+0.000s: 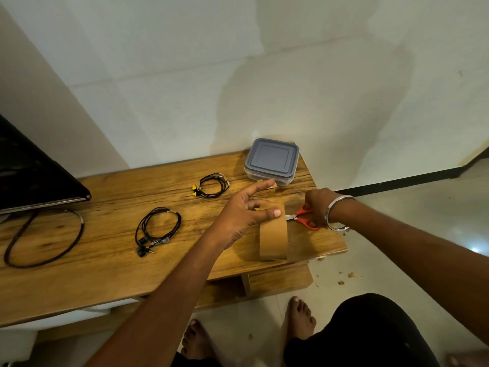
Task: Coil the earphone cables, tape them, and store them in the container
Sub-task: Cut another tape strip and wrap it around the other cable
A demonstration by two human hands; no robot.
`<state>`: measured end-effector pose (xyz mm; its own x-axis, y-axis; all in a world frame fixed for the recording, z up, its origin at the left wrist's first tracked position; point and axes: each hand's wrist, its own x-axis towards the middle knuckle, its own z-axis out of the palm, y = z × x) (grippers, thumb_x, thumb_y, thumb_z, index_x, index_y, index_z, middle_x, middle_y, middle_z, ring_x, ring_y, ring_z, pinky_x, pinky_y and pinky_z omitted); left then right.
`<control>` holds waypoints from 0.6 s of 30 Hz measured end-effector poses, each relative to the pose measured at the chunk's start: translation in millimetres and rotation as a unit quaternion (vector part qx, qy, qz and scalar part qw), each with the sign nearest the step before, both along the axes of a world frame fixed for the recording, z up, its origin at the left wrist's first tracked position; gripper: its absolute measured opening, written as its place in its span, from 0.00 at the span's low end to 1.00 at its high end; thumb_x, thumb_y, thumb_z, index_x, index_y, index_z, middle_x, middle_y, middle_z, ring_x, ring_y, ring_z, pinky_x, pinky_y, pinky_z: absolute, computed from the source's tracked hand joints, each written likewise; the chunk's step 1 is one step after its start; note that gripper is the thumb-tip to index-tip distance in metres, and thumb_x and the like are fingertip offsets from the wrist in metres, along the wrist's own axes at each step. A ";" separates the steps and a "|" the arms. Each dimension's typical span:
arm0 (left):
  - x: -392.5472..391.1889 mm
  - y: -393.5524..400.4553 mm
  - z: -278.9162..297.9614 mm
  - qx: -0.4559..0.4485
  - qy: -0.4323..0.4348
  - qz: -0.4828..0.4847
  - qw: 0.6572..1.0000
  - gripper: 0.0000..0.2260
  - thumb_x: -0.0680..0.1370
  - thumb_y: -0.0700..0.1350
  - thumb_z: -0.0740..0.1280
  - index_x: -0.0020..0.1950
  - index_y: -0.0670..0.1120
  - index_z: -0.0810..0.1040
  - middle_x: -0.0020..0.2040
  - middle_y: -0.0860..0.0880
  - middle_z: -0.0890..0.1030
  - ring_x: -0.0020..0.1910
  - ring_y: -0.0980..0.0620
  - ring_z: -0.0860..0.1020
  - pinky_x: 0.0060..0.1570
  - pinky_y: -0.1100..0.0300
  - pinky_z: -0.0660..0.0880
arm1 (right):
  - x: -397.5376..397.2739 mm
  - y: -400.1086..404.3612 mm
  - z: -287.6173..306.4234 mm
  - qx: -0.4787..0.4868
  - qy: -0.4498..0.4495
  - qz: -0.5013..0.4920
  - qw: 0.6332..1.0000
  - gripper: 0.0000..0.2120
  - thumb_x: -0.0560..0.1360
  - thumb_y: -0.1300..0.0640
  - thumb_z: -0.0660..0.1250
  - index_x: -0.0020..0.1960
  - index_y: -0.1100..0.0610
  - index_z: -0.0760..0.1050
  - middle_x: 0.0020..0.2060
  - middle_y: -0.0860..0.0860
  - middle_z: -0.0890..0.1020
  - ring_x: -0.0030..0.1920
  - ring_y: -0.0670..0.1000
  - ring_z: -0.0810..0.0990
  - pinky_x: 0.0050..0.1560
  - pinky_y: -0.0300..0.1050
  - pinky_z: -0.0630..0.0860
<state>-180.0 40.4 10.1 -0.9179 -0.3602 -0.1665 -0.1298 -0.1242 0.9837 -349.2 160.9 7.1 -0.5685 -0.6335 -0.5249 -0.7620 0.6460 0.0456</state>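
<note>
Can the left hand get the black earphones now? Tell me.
Probably not yet. The left hand is holding the tape roll for the scissors in the right hand. The black earphones lie uncovered on the table, with nothing between, so it could once it lets go of the tape.

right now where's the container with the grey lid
In the head view the container sits at the far right corner of the wooden table, against the wall, lid on, just beyond the left hand and right of the yellow-tipped earphone coil.
</note>
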 end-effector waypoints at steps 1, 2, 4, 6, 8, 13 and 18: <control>-0.3 0.1 -0.2 0.000 0.000 -0.001 1.000 0.30 0.69 0.36 0.76 0.68 0.53 0.74 0.66 0.56 0.76 0.54 0.53 0.81 0.55 0.58 0.78 | 0.1 -0.6 0.7 -0.022 0.003 0.000 1.000 0.22 0.71 0.56 0.72 0.62 0.58 0.70 0.56 0.56 0.78 0.54 0.55 0.78 0.52 0.44 0.76; -0.6 -0.1 -0.7 0.000 -0.001 -0.001 1.000 0.30 0.69 0.36 0.76 0.68 0.53 0.74 0.66 0.56 0.77 0.54 0.53 0.81 0.55 0.58 0.78 | 0.9 -1.6 1.9 -0.056 0.001 0.000 0.998 0.21 0.71 0.56 0.72 0.61 0.57 0.70 0.56 0.56 0.78 0.54 0.55 0.77 0.52 0.45 0.76; -0.5 -0.8 -2.4 0.000 -0.002 0.003 1.000 0.30 0.69 0.36 0.76 0.69 0.53 0.74 0.65 0.54 0.78 0.56 0.52 0.80 0.55 0.57 0.78 | 5.2 -4.3 5.1 -0.133 -0.060 0.013 0.989 0.19 0.72 0.55 0.71 0.61 0.54 0.71 0.57 0.54 0.77 0.53 0.54 0.77 0.52 0.46 0.75; 0.0 -1.5 -4.5 0.000 -0.004 0.008 1.000 0.30 0.70 0.36 0.76 0.69 0.53 0.73 0.60 0.50 0.82 0.57 0.51 0.80 0.57 0.56 0.78 | 12.4 -5.8 10.3 -0.171 -0.175 0.052 0.968 0.20 0.73 0.55 0.69 0.64 0.52 0.70 0.58 0.51 0.77 0.55 0.52 0.76 0.54 0.45 0.75; 1.6 -2.4 -5.4 -0.001 -0.005 0.012 1.000 0.30 0.70 0.36 0.75 0.70 0.52 0.73 0.56 0.46 0.84 0.58 0.51 0.81 0.58 0.55 0.78 | 20.8 -5.4 13.6 -0.175 -0.240 0.082 0.951 0.21 0.74 0.56 0.67 0.67 0.52 0.68 0.59 0.50 0.77 0.58 0.51 0.75 0.54 0.42 0.72; 4.1 -2.6 -5.2 -0.003 0.006 0.024 1.000 0.29 0.71 0.35 0.75 0.69 0.52 0.73 0.58 0.49 0.82 0.57 0.53 0.80 0.55 0.56 0.78 | 29.8 -12.2 -2.1 -0.280 -0.203 0.088 0.934 0.15 0.75 0.61 0.66 0.61 0.57 0.75 0.55 0.55 0.81 0.54 0.54 0.79 0.53 0.45 0.75; 11.1 -10.4 -4.6 -0.057 -0.014 0.036 0.998 0.32 0.66 0.46 0.79 0.67 0.61 0.73 0.68 0.61 0.72 0.66 0.56 0.73 0.60 0.52 0.76 | 29.2 -15.4 1.4 -0.298 -0.146 0.151 0.931 0.09 0.75 0.59 0.66 0.54 0.58 0.79 0.50 0.54 0.82 0.49 0.54 0.79 0.50 0.48 0.76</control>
